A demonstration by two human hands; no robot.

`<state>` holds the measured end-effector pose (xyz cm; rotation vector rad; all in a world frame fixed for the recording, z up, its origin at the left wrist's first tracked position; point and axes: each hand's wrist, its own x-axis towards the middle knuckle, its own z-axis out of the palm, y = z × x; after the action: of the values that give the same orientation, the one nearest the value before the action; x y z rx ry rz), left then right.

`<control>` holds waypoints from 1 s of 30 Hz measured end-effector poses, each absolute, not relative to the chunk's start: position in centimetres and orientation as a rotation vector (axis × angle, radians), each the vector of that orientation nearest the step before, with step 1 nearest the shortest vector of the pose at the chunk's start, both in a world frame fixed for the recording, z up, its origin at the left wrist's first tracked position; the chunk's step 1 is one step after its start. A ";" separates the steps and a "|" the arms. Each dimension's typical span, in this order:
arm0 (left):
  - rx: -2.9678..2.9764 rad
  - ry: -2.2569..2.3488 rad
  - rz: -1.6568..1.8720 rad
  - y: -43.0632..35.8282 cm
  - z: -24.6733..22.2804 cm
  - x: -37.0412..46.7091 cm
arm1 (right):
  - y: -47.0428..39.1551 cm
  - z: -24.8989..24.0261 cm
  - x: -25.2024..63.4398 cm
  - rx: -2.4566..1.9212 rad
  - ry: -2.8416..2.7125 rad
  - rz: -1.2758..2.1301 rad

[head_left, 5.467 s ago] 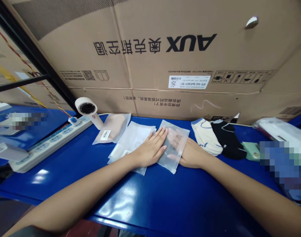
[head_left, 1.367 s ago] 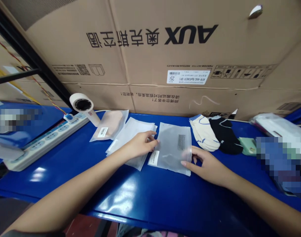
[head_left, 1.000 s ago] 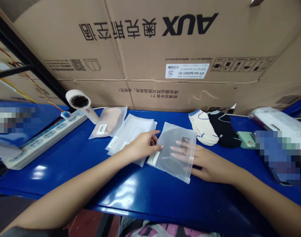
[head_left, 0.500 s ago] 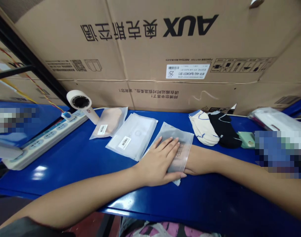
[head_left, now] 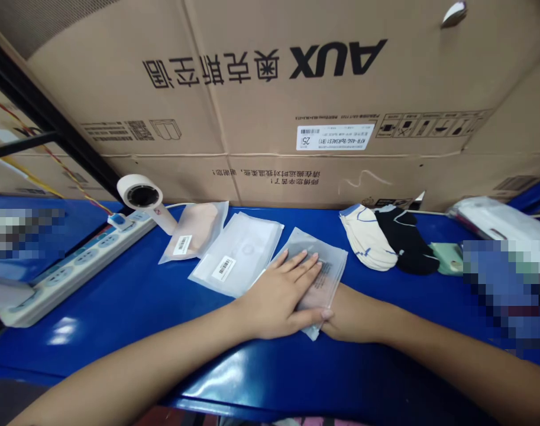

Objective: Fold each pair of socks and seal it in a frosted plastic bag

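A frosted plastic bag (head_left: 329, 254) with dark print lies on the blue table in front of me. My left hand (head_left: 281, 296) rests flat on top of it, fingers stretched out and thumb over its near edge. My right hand (head_left: 340, 313) reaches into the bag's right end. Its fingers lie inside, beneath my left hand, mostly hidden by the frosted plastic and that hand. To the left are a second frosted bag (head_left: 243, 245) with a barcode label and a third bag (head_left: 199, 228) with something pinkish inside.
Behind the table (head_left: 132, 319) stands a large cardboard box (head_left: 261, 112). A white hair dryer (head_left: 163, 219) and a power strip (head_left: 70, 272) are at the left. White socks (head_left: 369, 242), black socks (head_left: 407, 242), a green item (head_left: 447, 257) and a white plastic package (head_left: 495, 219) lie right.
My right wrist has shifted slightly toward me at the bag's mouth. My left hand stays flat on the bag. The camera view has tilted up a little.
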<state>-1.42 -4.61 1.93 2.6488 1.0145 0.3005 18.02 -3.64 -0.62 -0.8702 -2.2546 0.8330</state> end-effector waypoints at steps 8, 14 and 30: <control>2.619 1.030 0.285 -5.3 1.7 -1.2 | -8.0 -0.1 22.6 -1.060 -2.340 0.837; 2.849 0.854 0.356 -5.9 1.3 -1.5 | -9.1 -0.3 22.2 -0.832 -2.535 -0.066; 3.269 0.568 0.785 -6.0 0.9 -2.7 | -6.6 -0.6 22.0 -0.414 -2.512 -0.319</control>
<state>-2.67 -5.99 0.86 3.2691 0.5681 0.7854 22.01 -6.58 -0.61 -0.4142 -2.5124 -0.3188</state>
